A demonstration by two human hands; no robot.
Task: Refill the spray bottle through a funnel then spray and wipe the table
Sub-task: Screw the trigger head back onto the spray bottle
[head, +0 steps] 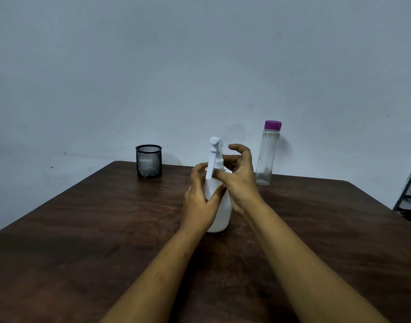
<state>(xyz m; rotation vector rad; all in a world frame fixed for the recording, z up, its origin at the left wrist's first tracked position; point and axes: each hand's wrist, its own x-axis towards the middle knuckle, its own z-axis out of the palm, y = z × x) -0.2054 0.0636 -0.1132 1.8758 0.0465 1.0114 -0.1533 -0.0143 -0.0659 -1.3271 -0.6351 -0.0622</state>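
Hands first: my left hand [201, 201] is wrapped around the body of the white spray bottle [219, 206], holding it upright on the dark wooden worktop [83, 229], while my right hand [240, 180] sits at the collar just under the trigger head [215, 152], thumb and forefinger pinching there and the other fingers curled loose above. I judge this to be the very start of the job, since the head is on the bottle and I seem set to twist it off; whether it is already loosened I cannot tell. No funnel and no cloth show from the head camera, so filling, spraying and wiping all look to be left. A clear bottle with a purple cap [268, 155] stands just behind and to the right, capped and apparently nearly empty. A black mesh cup [149, 161] sits near the far left edge, well apart from the bottles. Behind is a plain pale wall, scuffed in places, and a dark metal frame [409, 194] pokes in at the right.
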